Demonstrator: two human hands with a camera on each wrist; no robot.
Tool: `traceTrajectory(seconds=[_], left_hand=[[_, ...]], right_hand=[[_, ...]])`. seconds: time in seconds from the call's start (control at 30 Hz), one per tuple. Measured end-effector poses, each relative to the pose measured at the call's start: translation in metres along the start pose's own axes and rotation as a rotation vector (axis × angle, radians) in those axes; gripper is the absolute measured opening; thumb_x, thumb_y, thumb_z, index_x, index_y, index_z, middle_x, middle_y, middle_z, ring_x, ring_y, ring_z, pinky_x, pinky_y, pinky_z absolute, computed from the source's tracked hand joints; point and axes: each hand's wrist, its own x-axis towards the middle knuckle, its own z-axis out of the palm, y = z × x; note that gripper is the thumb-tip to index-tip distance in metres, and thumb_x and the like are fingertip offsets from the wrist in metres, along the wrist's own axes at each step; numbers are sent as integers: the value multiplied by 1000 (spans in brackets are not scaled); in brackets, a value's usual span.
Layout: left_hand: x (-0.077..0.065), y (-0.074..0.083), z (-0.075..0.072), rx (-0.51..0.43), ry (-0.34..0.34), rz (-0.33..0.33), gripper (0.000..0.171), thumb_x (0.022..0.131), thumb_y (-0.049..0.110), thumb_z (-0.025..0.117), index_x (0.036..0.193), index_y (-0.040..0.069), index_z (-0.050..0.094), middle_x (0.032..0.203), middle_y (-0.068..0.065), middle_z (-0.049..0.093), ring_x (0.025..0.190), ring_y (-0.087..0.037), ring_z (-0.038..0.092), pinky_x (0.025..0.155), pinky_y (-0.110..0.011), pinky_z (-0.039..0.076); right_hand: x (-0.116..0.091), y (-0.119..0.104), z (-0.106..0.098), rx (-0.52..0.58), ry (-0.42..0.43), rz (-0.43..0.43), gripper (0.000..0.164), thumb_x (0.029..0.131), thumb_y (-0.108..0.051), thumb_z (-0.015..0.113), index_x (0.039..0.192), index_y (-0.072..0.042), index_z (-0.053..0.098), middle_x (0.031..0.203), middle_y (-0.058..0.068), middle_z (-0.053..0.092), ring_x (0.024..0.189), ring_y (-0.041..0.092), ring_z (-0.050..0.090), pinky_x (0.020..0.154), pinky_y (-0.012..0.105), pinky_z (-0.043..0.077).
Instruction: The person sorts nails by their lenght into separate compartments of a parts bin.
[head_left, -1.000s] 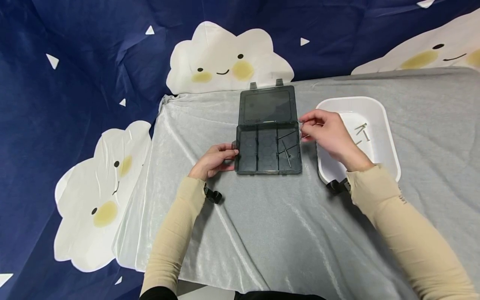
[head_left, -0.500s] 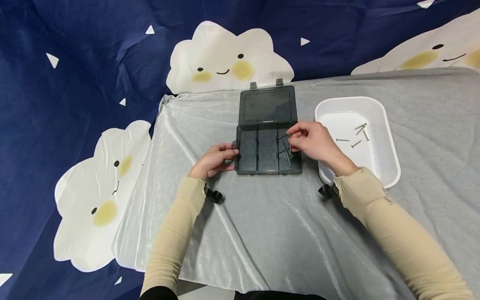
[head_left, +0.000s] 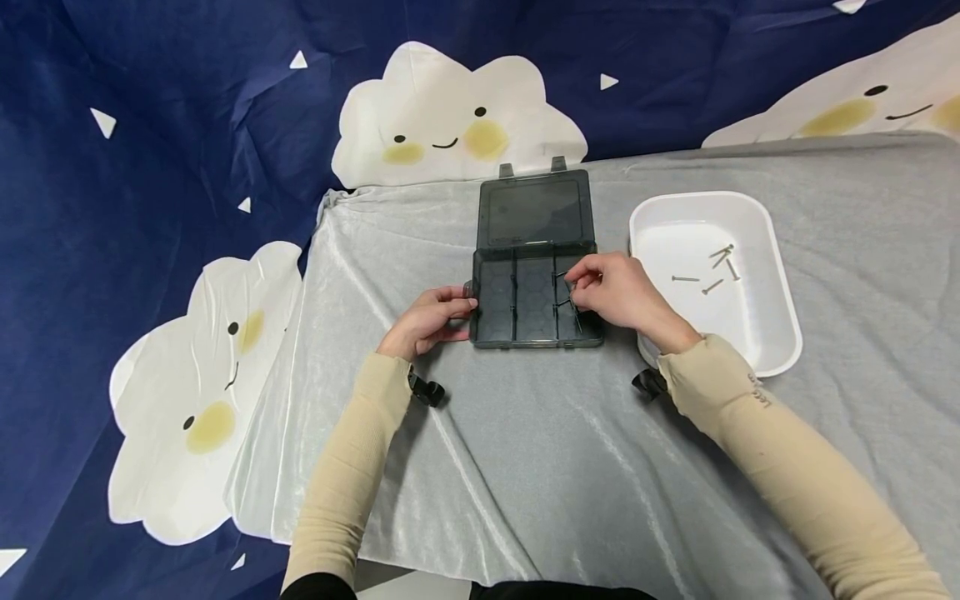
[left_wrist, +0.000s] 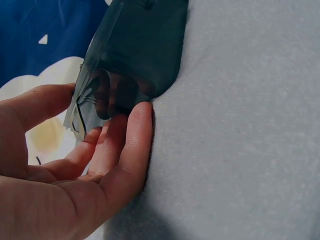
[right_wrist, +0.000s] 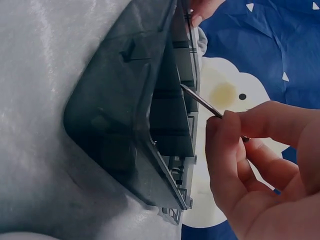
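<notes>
A dark translucent compartment box stands on the cloth with its lid raised. My left hand holds its left side, the thumb at the rim and the fingers against the outer wall in the left wrist view. Above the right compartment, my right hand pinches a metal nail between thumb and fingertips. The pointed end is toward the box in the right wrist view. Several nails lie in that compartment, partly hidden by the hand. More nails lie scattered in the white tray at the right.
A grey velvety cloth with folds covers the table. Dividers part the box into compartments, and the left and middle ones show no nails. Behind the table hangs a dark blue curtain with cloud faces.
My right hand has moved left and a little down from between tray and box to over the right compartment, carrying the nail. The left hand has stayed on the box.
</notes>
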Motion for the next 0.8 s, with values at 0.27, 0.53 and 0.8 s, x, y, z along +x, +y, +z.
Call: traceTrajectory(seconds=[0.27,0.53,0.8], left_hand=[[0,0,0,4,-3,-2,37,93,11,63,128,2,53,103,-5,58,92,-12,58,65,-28,59],[0,1,0,8,-9,-8,38,93,12,62,129,3,53,106,-6,58,93,-13,59,66,-28,59],[0,0,0,7,-9,-4,38,93,12,62,129,4,53,105,-6,58,93,-13,58,66,-28,59]], right_hand=[[0,1,3,-69,-40,6,28,80,-7,58,106,-2,69,87,9,69,76,17,62,71,27,46],[-2,4,-1,-69,-17,20,26,82,-12,64,106,-3,68,90,9,70,76,16,63,70,26,46],[-4,4,-13,-9,64,30,21,82,-13,67,101,-4,69,87,9,70,64,4,61,60,21,46]])
